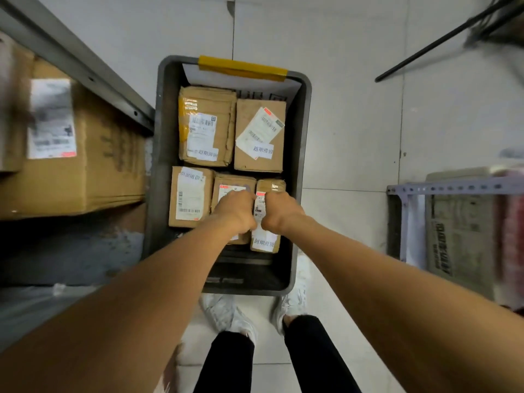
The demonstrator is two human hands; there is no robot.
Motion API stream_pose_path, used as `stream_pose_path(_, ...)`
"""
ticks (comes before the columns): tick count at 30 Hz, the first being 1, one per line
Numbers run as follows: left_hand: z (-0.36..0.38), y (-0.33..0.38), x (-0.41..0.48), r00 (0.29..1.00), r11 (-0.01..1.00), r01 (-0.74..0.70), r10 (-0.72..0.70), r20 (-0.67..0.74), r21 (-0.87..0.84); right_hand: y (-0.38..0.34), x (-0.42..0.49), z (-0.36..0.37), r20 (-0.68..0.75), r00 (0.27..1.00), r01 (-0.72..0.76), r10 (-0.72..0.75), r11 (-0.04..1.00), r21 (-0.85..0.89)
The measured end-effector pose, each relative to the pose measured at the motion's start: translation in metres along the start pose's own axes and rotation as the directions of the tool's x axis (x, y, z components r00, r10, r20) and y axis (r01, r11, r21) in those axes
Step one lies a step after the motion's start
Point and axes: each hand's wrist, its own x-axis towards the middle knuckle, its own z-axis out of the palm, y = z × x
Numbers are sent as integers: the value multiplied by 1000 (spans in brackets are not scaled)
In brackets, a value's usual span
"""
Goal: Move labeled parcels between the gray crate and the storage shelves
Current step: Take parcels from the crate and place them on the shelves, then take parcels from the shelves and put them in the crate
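The gray crate (302, 131) stands on the floor in front of my feet, holding several brown cardboard parcels with white labels. Two larger parcels (208, 103) (249, 163) fill its far half. A labeled parcel (190, 197) lies at the near left. My left hand (236, 212) is curled over the middle near parcel (234, 181), fingers bent down at its right edge. My right hand (280, 214) is curled on the narrow parcel (265, 242) at the near right. The two fists sit almost touching; the fingertips are hidden.
A metal shelf (85, 72) on the left carries a large labeled carton (93, 154). A second rack (442, 188) with stacked papers stands on the right. A yellow handle (242, 68) and a white sheet (241, 83) sit at the crate's far end. Tiled floor surrounds the crate.
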Motion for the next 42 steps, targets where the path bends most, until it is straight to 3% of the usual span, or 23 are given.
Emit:
stream_pose_path(8,-105,47,-111,995,991,-57,66,-76,117,-35,-112,-102,63,990,137,-127,968,-212)
stream_pose_path(15,-209,114,-282,959,962,-136,189,-213,238,-66,-296,-226,-133,960,211,-245,951,-226)
stream_pose_path(22,-293,204,-449,864,940,-180,293,-411,290,-75,-463,-317,-271,891,250,-364,892,-378)
stream_pose_path(29,-304,258,-589,771,952,-137,276,-574,274,-84,-593,-375,-281,750,370,-599,732,-571)
stream_pose_path(35,-277,255,-698,669,979,-39,175,-723,200,-108,-670,-379,-202,605,460,-770,546,-700)
stream_pose_path(42,-218,209,-826,514,987,139,1,-858,84,-152,-763,-340,-49,332,536,-942,231,-812)
